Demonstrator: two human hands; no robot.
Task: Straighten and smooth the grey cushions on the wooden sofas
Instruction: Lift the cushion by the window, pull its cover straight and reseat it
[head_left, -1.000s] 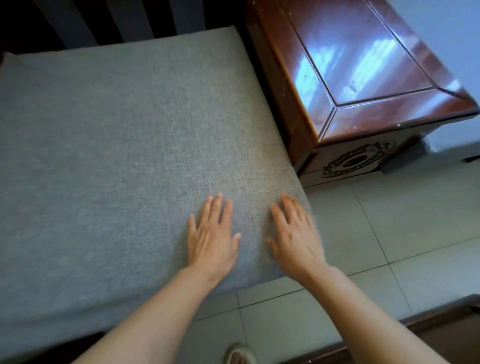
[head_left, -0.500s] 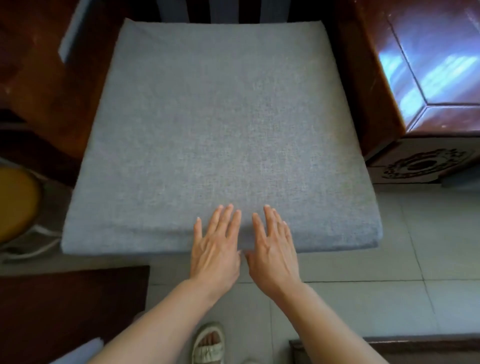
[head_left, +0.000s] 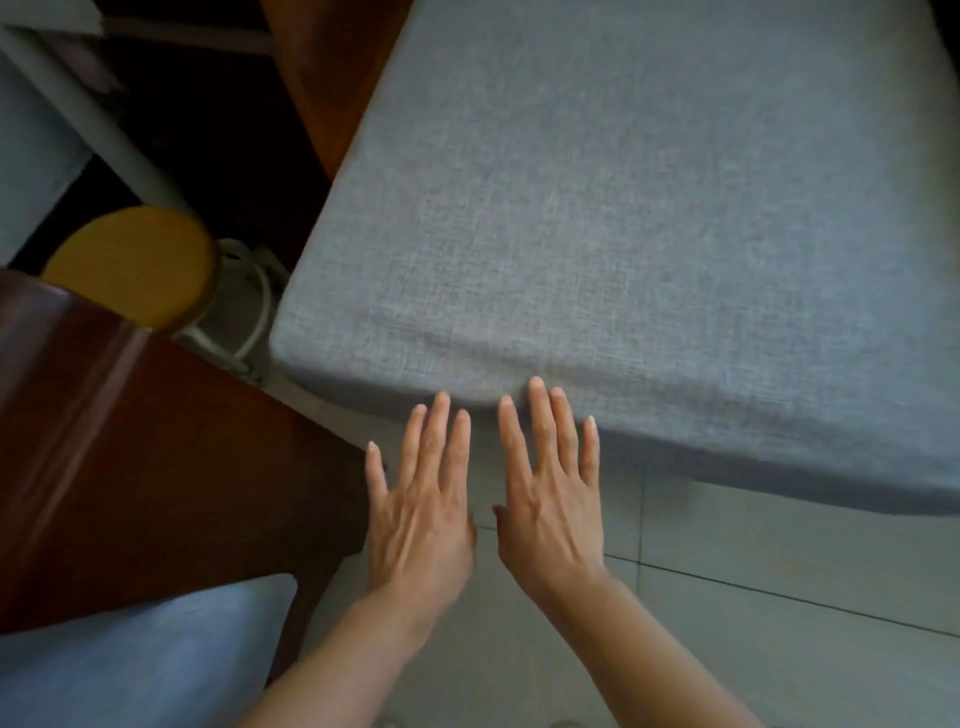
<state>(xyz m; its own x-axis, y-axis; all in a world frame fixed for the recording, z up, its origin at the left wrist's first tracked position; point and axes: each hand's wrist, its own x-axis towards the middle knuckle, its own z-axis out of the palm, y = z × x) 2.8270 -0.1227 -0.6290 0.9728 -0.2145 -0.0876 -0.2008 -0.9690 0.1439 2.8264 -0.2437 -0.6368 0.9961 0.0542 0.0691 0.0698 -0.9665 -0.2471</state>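
Observation:
A large grey woven cushion (head_left: 623, 218) fills the upper right of the head view, its front edge running from the left down to the right. My left hand (head_left: 421, 499) and my right hand (head_left: 550, 493) lie side by side with fingers straight, flat and palm down. Their fingertips reach the cushion's front edge near its left corner; the palms are over the tiled floor. Neither hand holds anything. A second grey cushion (head_left: 140, 654) shows at the bottom left.
A dark red wooden armrest or table surface (head_left: 130, 447) lies at the left. Behind it stands a round yellow stool (head_left: 135, 260) with a white metal frame. Pale floor tiles (head_left: 727, 582) stretch below the cushion on the right.
The view has swung right and closer to the cushion's front left corner. Both hands have slid back off the cushion top toward its front edge, staying flat and side by side.

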